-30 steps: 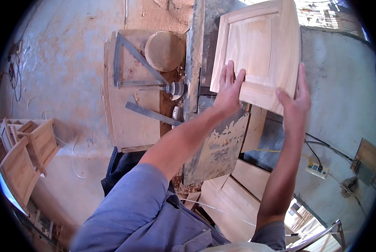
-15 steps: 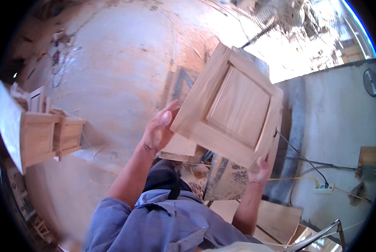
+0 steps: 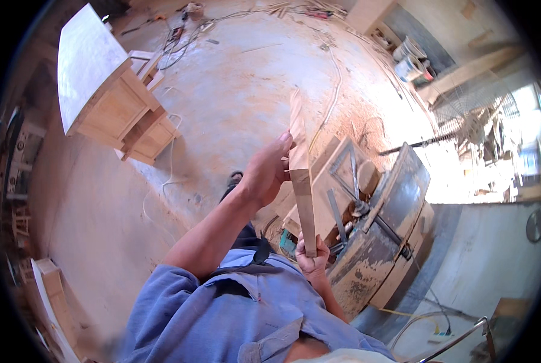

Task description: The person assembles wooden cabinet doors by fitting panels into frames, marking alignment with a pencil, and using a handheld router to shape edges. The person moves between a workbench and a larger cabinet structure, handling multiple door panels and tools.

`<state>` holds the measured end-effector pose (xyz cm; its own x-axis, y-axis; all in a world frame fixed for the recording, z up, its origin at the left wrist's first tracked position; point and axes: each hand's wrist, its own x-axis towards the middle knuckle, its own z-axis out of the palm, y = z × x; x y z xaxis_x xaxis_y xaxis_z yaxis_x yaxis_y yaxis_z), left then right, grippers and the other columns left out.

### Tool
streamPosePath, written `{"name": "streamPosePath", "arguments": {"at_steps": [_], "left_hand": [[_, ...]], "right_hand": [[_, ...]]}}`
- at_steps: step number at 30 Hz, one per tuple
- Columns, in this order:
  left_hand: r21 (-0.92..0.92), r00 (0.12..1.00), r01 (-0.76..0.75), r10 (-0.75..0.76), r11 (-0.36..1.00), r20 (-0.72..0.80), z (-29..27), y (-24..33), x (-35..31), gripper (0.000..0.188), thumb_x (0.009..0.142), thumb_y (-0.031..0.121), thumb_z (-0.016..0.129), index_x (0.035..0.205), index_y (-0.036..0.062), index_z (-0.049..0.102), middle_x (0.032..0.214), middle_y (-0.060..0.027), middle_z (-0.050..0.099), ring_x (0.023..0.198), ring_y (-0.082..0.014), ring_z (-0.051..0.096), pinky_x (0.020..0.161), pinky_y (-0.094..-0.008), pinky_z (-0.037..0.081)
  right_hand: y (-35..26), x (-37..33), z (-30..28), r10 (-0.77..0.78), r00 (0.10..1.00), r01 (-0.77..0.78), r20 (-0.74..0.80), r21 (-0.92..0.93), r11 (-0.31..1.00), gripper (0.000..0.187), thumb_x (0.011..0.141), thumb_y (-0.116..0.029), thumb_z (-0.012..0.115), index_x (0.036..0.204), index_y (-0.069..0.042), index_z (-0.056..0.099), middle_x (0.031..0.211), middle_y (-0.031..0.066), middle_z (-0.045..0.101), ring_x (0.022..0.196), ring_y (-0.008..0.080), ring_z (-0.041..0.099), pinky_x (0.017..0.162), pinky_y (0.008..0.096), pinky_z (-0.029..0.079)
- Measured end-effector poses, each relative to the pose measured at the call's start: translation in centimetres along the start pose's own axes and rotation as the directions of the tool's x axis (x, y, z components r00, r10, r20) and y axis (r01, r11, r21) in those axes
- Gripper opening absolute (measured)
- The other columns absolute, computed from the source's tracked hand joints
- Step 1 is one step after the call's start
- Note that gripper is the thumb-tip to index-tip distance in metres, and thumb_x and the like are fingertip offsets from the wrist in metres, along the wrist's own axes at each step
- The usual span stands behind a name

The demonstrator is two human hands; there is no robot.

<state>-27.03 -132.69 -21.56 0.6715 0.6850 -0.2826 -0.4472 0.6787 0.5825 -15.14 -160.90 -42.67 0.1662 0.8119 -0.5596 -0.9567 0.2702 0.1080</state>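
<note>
Panel (image 3: 305, 209) clamped edge-on in left hand (image 3: 269, 168) and, at its near end, right hand (image 3: 313, 259), seemingly mid-handling, calling next for steady support!

The head view looks from the person's own head, steeply down over the blue shirt (image 3: 216, 311) at the lower edge, near the left hand (image 3: 268, 170) and right hand (image 3: 313, 259), and tips outward across the floor (image 3: 234, 91); its wide fisheye circle bends straight edges toward a dark rim.
</note>
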Motion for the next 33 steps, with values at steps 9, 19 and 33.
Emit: {"name": "streamPosePath", "arguments": {"at_steps": [9,19,33], "left_hand": [[0.035,0.968,0.141,-0.131,0.989,-0.214,-13.9,9.8,11.7,0.06,0.101,0.047,0.048,0.149,0.0115,0.043,0.137,-0.0074,0.058,0.121,-0.0195,0.059,0.1,-0.0384,0.047],[0.216,0.992,0.046,-0.018,0.975,-0.129,-14.8,22.7,21.1,0.093,0.088,0.024,0.069,0.161,0.0097,0.013,0.106,-0.0115,0.059,0.086,-0.0168,0.061,0.072,-0.0321,0.053],[0.375,0.937,-0.215,0.299,0.902,-0.181,-14.2,33.4,41.0,0.11,0.087,0.027,0.07,0.161,0.0067,-0.008,0.116,-0.0189,0.06,0.099,-0.0249,0.061,0.081,-0.0343,0.052]], "right_hand": [[7.4,15.1,8.0,0.288,0.928,-0.277,-0.236,0.078,0.958,0.04,0.085,-0.014,0.073,0.118,0.005,0.06,0.115,0.0206,0.063,0.108,0.0323,0.064,0.088,0.04,0.06],[6.8,38.4,14.3,0.506,0.839,-0.508,-0.201,-0.622,0.595,0.052,0.096,-0.039,0.056,0.138,-0.009,0.053,0.117,0.0163,0.064,0.096,0.0291,0.064,0.077,0.043,0.056],[8.4,66.6,37.9,0.471,0.872,-0.322,-0.134,-0.882,0.344,0.055,0.103,-0.041,0.041,0.138,0.0,0.053,0.127,0.0173,0.065,0.114,0.0283,0.065,0.1,0.0396,0.052]]}}
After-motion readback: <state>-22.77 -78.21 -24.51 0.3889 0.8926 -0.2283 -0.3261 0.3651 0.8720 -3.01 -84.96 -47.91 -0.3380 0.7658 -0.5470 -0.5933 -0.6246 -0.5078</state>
